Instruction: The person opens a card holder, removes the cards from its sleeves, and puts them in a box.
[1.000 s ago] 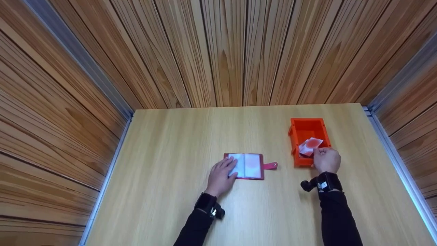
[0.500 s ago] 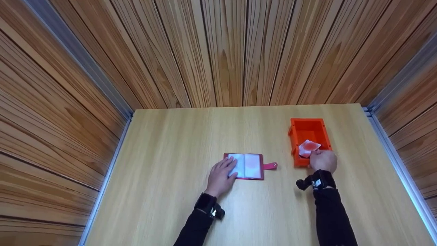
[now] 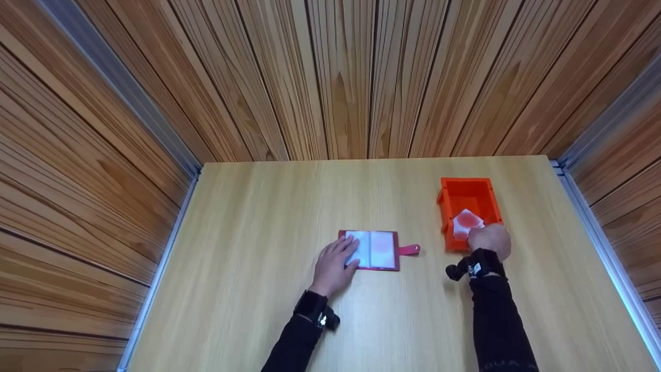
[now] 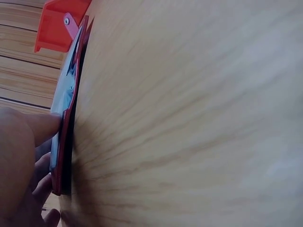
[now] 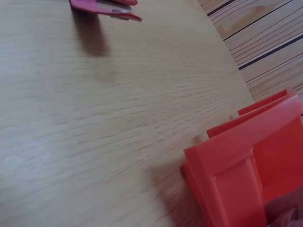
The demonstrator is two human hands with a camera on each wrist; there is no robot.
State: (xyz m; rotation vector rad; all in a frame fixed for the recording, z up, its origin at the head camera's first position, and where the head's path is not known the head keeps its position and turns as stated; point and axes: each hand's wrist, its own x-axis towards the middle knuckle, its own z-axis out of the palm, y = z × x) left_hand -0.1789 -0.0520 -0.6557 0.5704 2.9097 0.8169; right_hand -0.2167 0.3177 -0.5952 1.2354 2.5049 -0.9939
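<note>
A red card holder lies open on the table, showing pale clear sleeves, its snap strap pointing right. My left hand rests over its left half with fingers extended; in the left wrist view the thumb presses on its near edge. At the near right corner of an orange-red bin, my right hand reaches inside with fingers curled. They pinch a white card with a red round patch; the fingertips are hidden behind the hand.
The bin, also partly seen in the right wrist view as a red wall, stands at the right of the wooden table. Plank walls enclose the back and sides, with metal rails along the side edges.
My right hand has shifted slightly left and turned at the bin's corner. The white card has tipped and sunk flatter in the bin. The left hand and card holder have stayed put.
</note>
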